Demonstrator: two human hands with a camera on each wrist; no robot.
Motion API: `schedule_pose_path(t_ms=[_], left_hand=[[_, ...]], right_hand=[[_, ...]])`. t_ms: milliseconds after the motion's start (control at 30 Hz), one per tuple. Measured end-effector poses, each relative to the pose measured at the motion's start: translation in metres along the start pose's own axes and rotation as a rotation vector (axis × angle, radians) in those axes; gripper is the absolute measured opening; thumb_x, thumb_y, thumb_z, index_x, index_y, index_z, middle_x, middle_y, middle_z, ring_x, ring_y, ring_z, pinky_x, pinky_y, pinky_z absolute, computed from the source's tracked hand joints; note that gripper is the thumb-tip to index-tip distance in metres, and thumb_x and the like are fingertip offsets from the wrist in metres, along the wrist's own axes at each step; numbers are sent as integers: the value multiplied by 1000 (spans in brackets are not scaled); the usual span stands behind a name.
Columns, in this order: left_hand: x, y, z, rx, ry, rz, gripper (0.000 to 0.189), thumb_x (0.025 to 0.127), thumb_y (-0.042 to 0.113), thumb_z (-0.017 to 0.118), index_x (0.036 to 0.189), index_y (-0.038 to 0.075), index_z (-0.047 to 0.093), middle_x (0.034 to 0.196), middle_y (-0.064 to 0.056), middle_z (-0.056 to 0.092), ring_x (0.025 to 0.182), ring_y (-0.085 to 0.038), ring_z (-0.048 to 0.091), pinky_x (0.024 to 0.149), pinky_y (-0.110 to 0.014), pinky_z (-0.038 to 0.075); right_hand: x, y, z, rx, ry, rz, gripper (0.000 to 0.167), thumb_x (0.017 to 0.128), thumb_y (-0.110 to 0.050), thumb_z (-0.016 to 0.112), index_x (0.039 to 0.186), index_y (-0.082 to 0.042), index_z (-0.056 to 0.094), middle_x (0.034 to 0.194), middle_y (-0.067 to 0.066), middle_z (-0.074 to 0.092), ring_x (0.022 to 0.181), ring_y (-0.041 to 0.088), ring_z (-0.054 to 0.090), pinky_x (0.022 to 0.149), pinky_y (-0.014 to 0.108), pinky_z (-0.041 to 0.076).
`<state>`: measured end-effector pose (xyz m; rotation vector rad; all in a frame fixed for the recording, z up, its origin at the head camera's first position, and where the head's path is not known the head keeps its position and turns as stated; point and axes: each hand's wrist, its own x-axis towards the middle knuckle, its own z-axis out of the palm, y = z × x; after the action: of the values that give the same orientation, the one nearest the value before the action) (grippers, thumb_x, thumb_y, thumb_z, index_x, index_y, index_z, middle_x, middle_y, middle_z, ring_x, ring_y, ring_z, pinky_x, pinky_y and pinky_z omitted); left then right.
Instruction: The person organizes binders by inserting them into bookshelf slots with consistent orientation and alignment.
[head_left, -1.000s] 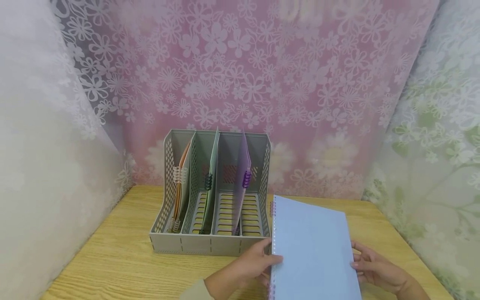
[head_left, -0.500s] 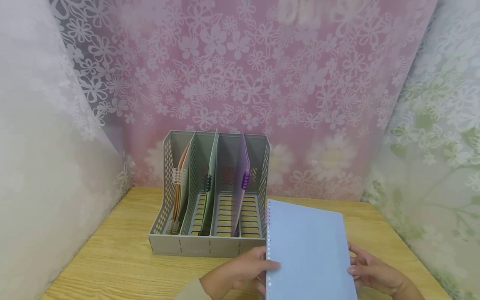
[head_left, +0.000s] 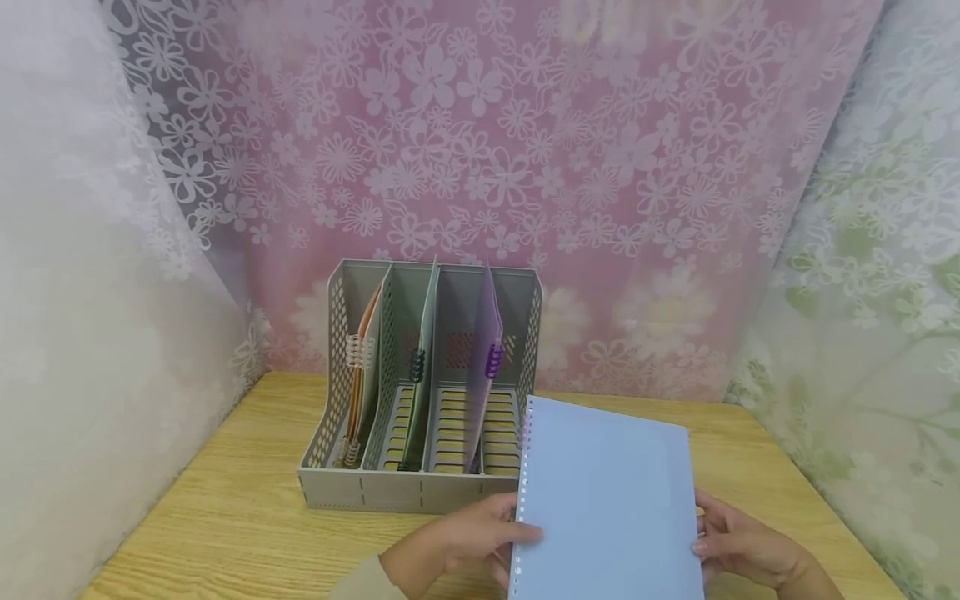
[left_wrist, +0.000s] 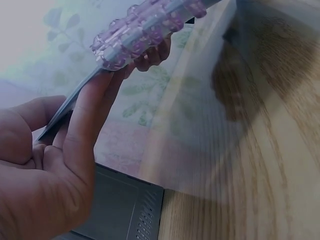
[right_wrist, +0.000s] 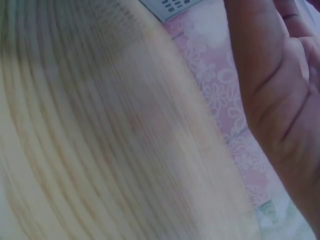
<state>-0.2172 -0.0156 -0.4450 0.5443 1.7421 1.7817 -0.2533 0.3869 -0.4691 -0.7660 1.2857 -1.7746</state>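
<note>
A pale blue ring-bound notebook [head_left: 607, 500] is held tilted above the table, in front of the organizer's right end. My left hand [head_left: 476, 537] pinches its punched left edge, thumb on the front cover and fingers behind. In the left wrist view, the left hand [left_wrist: 60, 150] grips the edge below the clear pinkish binding rings [left_wrist: 145, 32]. On the opposite edge, my right hand [head_left: 750, 546] pinches the notebook with the thumb in front. The right wrist view shows only part of the right hand [right_wrist: 275, 85], with its grip mostly out of frame.
A grey file organizer [head_left: 390, 492] stands on the wooden table [head_left: 217, 508]. Its compartments hold an orange notebook [head_left: 363, 358], a green notebook [head_left: 420, 367] and a purple notebook [head_left: 483, 367]. A pink floral curtain [head_left: 480, 150] hangs behind, with pale curtains at both sides.
The blue notebook has shifted a little to the left, held by both hands throughout. Its left edge now overlaps the organizer's front right corner in the head view.
</note>
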Motion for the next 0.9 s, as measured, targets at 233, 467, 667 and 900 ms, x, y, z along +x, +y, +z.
schedule_pose_path(t_ms=[233, 467, 667, 900], left_hand=[[-9, 1, -10, -1, -52, 3, 32, 98, 13, 56, 129, 5, 55, 101, -22, 70, 85, -36, 70, 57, -41, 59], [-17, 1, -16, 1, -44, 1, 32, 98, 13, 56, 129, 5, 55, 99, -22, 70, 81, -35, 71, 53, -34, 58], [-27, 8, -19, 12, -26, 15, 33, 97, 13, 57, 129, 4, 54, 98, -20, 71, 75, -26, 71, 53, -31, 57], [-40, 19, -21, 31, -52, 91, 34, 98, 12, 55, 130, 2, 53, 102, -21, 70, 79, -27, 71, 55, -33, 58]], right_hand=[[8, 1, 0, -30, -50, -18, 64, 97, 13, 27, 149, -22, 34, 132, 16, 58, 109, 28, 63, 83, 38, 56], [17, -1, 9, -66, -6, -12, 57, 98, 10, 32, 145, -21, 43, 128, 12, 62, 106, 23, 65, 81, 34, 57], [27, 2, 10, -38, -33, -65, 54, 98, 11, 30, 143, -14, 45, 126, 11, 64, 105, 20, 65, 82, 32, 56], [38, 6, 8, -31, -24, -102, 53, 99, 9, 31, 144, -14, 47, 128, 10, 63, 110, 20, 64, 88, 34, 54]])
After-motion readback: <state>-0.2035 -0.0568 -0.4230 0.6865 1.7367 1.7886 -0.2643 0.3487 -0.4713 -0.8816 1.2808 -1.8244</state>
